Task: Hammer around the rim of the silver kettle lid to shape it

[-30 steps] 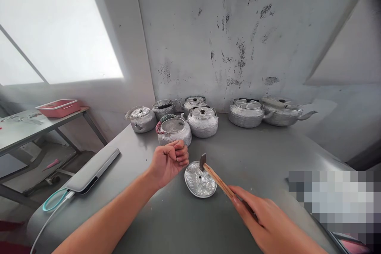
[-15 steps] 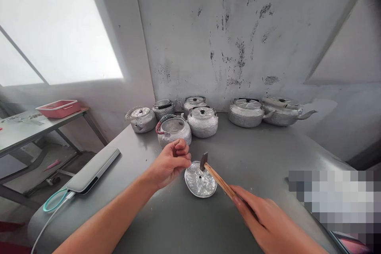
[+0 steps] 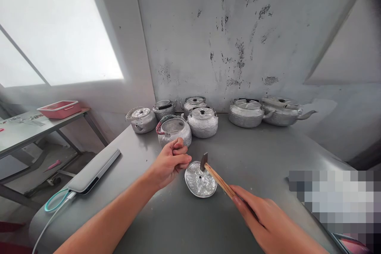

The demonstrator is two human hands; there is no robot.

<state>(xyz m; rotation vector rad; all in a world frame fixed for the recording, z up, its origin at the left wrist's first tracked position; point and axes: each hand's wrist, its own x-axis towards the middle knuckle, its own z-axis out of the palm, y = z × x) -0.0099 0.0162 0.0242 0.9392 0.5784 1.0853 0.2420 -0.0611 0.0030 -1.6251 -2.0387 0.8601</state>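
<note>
A round, dimpled aluminium kettle lid [image 3: 199, 180] lies upside down on the grey metal table [image 3: 238, 154]. My right hand [image 3: 264, 218] grips the wooden handle of a small hammer [image 3: 214, 174], whose dark head rests over the lid's middle. My left hand [image 3: 170, 162] is curled into a loose fist just left of the lid, thumb on top, nothing visible in it. Directly behind that hand stands an open, lidless kettle [image 3: 174, 131] with a braided handle.
Several more aluminium kettles [image 3: 247, 112] stand in a row against the stained wall. A flat grey device [image 3: 93, 170] with a teal cable lies at the table's left edge. Another table with a pink tray [image 3: 59, 108] stands further left. A blurred patch covers the right.
My left hand slid a little toward the lid and its fingers loosened slightly. The hammer head stayed over the lid with hardly any shift.
</note>
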